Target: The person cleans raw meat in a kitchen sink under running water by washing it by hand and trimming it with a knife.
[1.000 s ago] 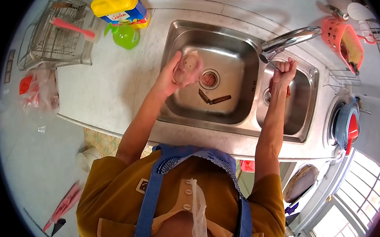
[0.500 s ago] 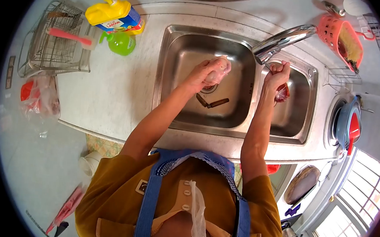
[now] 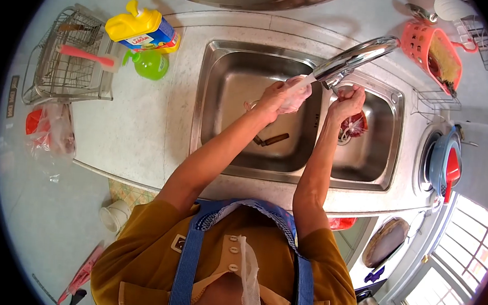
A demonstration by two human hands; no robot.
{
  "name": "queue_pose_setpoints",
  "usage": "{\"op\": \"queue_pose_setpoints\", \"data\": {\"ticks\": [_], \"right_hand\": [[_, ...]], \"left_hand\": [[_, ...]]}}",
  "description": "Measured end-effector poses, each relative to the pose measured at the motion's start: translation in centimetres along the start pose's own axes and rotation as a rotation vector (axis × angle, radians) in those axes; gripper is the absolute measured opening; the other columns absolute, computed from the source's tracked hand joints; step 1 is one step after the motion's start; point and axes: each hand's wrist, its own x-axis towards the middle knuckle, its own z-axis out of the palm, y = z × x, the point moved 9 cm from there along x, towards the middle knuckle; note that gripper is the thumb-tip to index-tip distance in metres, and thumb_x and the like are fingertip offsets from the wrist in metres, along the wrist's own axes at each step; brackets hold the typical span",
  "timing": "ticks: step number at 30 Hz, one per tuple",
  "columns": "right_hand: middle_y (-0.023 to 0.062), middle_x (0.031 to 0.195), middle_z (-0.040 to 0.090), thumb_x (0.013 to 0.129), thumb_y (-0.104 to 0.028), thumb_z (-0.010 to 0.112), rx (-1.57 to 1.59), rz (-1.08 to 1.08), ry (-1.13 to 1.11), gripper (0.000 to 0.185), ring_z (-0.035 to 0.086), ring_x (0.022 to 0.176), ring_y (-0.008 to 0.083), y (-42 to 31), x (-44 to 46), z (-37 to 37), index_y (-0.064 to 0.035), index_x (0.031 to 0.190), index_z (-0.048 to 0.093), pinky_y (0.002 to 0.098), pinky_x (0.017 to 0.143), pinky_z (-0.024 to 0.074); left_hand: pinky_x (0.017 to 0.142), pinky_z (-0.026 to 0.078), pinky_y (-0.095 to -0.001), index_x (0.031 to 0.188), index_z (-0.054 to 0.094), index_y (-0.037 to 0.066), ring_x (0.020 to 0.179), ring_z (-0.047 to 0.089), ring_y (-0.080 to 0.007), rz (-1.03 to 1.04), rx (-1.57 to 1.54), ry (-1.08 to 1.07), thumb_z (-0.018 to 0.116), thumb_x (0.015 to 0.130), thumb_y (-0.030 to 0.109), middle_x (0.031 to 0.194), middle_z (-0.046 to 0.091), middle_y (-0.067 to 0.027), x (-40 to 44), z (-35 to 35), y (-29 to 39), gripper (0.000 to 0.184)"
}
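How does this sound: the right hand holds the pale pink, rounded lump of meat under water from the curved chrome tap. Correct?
Wrong hand: the head view shows the left hand holding the pale pink lump of meat under water from the chrome tap.

Water's on as of the last half second: stream [image 3: 306,82] from faucet [image 3: 362,51] now hits the meat [image 3: 296,100]. Left hand [image 3: 271,101] has carried it across the big basin [image 3: 233,102] to the faucet, forearm now partly covering the brown pieces [image 3: 276,139]. Red bag [image 3: 356,126], mostly hidden earlier, now shows beside the right forearm [image 3: 319,162].
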Motion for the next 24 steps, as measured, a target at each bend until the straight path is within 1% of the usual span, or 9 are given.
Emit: {"op": "queue_pose_setpoints", "data": {"ticks": [5, 9, 11, 14, 17, 19, 20, 22, 24], "right_hand": [[-0.0001, 0.056, 0.043, 0.091, -0.019, 0.049, -0.344, -0.138, -0.137, 0.019, 0.039, 0.051, 0.0081, -1.9, -1.0, 1.7, -0.0032, 0.081, 0.054, 0.023, 0.048, 0.0339], [0.0026, 0.07, 0.057, 0.088, -0.009, 0.05, -0.812, -0.27, -0.518, 0.011, 0.049, 0.063, 0.0074, -3.7, -6.1, 7.4, -0.0032, 0.09, 0.059, 0.0222, 0.057, 0.0413], [-0.0003, 0.072, 0.058, 0.087, -0.006, 0.052, -0.425, 0.182, -0.675, 0.011, 0.049, 0.066, 0.0054, 0.0, -8.9, 8.9, -0.0024, 0.092, 0.062, 0.0199, 0.057, 0.0399], [-0.0021, 0.062, 0.056, 0.083, -0.012, 0.059, -0.545, 0.494, -0.78, 0.012, 0.048, 0.056, 0.0044, 2.2, -12.7, 11.2, -0.0021, 0.087, 0.063, 0.0207, 0.048, 0.0383], [0.0015, 0.061, 0.058, 0.077, -0.013, 0.063, -0.611, 0.194, -0.897, 0.01, 0.054, 0.057, 0.0116, 1.9, -13.0, 12.2, -0.0041, 0.081, 0.065, 0.0272, 0.051, 0.044], [0.0066, 0.063, 0.06, 0.071, -0.01, 0.063, -0.993, -0.351, -1.136, 0.005, 0.06, 0.062, 0.022, -1.2, -13.5, 13.4, -0.0054, 0.073, 0.064, 0.0343, 0.056, 0.0481], [0.0086, 0.062, 0.06, 0.069, -0.013, 0.065, -0.91, -0.563, -1.015, 0.007, 0.059, 0.062, 0.0291, -2.6, -11.9, 12.2, -0.0067, 0.071, 0.063, 0.0383, 0.055, 0.0479], [0.0115, 0.093, 0.058, 0.07, -0.026, 0.069, -1.646, -0.859, -0.909, 0.033, 0.055, 0.085, 0.0292, -4.2, -9.2, 11.2, -0.0071, 0.095, 0.059, 0.0445, 0.074, 0.0434], [0.0159, 0.103, 0.058, 0.081, -0.034, 0.059, -2.062, -0.457, -0.734, 0.035, 0.055, 0.097, 0.0329, -1.5, -3.6, 6.6, -0.0045, 0.1, 0.056, 0.0469, 0.08, 0.0417]], "left_hand": [[0.048, 0.042, -0.0214, 0.101, 0.058, 0.004, 0.063, 0.057, -0.0109, -0.057, -0.098, -0.279, 0.068, 0.073, 0.019, 0.08, 0.06, -0.0037, -1.1, 2.1, 1.2, 0.033], [0.055, 0.048, -0.0247, 0.106, 0.056, 0.002, 0.072, 0.061, -0.0148, 0.048, 0.021, -0.124, 0.064, 0.073, 0.01, 0.089, 0.062, -0.0079, -2.1, -0.6, 2.6, 0.035], [0.062, 0.051, -0.0275, 0.11, 0.054, 0.003, 0.079, 0.062, -0.0164, 0.03, 0.081, -0.1, 0.063, 0.075, 0.012, 0.095, 0.061, -0.0078, -2.7, -2.0, 2.7, 0.038], [0.068, 0.054, -0.0295, 0.114, 0.051, 0.004, 0.087, 0.061, -0.0163, 0.013, 0.109, -0.028, 0.063, 0.078, 0.016, 0.104, 0.059, -0.0074, -3.1, -3.5, 2.5, 0.04], [0.051, 0.049, -0.0279, 0.106, 0.054, 0.0, 0.071, 0.061, -0.0157, -0.011, 0.038, 0.051, 0.066, 0.077, 0.022, 0.088, 0.059, -0.0078, -3.2, -4.8, 2.3, 0.038], [0.048, 0.049, -0.0281, 0.105, 0.054, 0.0, 0.067, 0.059, -0.015, -0.037, 0.005, -0.113, 0.066, 0.078, 0.032, 0.087, 0.059, -0.0077, -2.2, -4.8, 1.1, 0.043], [0.048, 0.049, -0.0281, 0.105, 0.054, 0.0, 0.067, 0.059, -0.015, -0.031, -0.002, -0.112, 0.066, 0.078, 0.032, 0.087, 0.059, -0.0077, -2.2, -4.6, 1.3, 0.043], [0.054, 0.05, -0.0236, 0.102, 0.059, 0.005, 0.07, 0.06, -0.0116, -0.065, 0.142, 0.019, 0.054, 0.088, 0.036, 0.085, 0.062, -0.0053, -2.5, -5.3, 1.2, 0.034], [0.053, 0.049, -0.0239, 0.101, 0.059, 0.005, 0.068, 0.06, -0.0114, -0.043, 0.156, 0.024, 0.055, 0.087, 0.039, 0.085, 0.062, -0.0055, -2.6, -5.3, 1.4, 0.037]]}}
